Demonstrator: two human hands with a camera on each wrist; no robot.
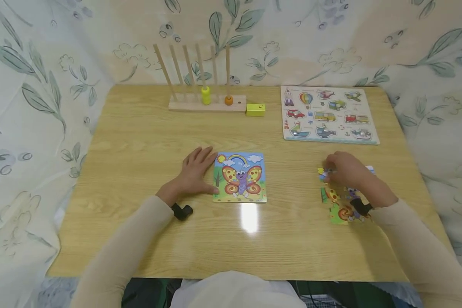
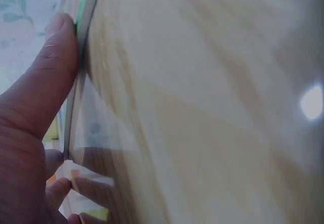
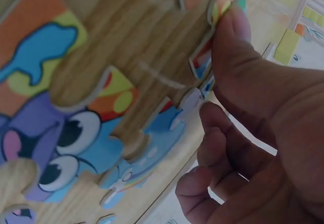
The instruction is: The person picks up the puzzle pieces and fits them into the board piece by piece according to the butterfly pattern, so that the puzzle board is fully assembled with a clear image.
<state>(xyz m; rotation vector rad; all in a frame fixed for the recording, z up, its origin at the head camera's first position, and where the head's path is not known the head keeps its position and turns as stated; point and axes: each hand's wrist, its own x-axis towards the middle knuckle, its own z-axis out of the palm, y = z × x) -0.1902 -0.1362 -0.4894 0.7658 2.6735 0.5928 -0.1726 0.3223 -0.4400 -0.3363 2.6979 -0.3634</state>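
In the head view, a square butterfly picture board [image 1: 240, 177] lies flat at the middle of the table. My left hand [image 1: 192, 173] rests at its left side, fingers spread, with the thumb touching the edge. The left wrist view shows this thumb [image 2: 48, 77] against the board's thin side. On the right, my right hand [image 1: 346, 173] is over a cluster of loose butterfly jigsaw pieces [image 1: 339, 214] and hides part of them. In the right wrist view, its thumb pinches a colourful jigsaw piece [image 3: 203, 54]; the index fingertip is mostly hidden behind.
A wooden peg stand [image 1: 196, 106] with yellow and orange beads is at the back of the table [image 1: 131, 128]. A yellow block [image 1: 256, 110] sits at its right end. A vehicle puzzle board [image 1: 331, 137] lies at the back right. Patterned cloth hangs behind.
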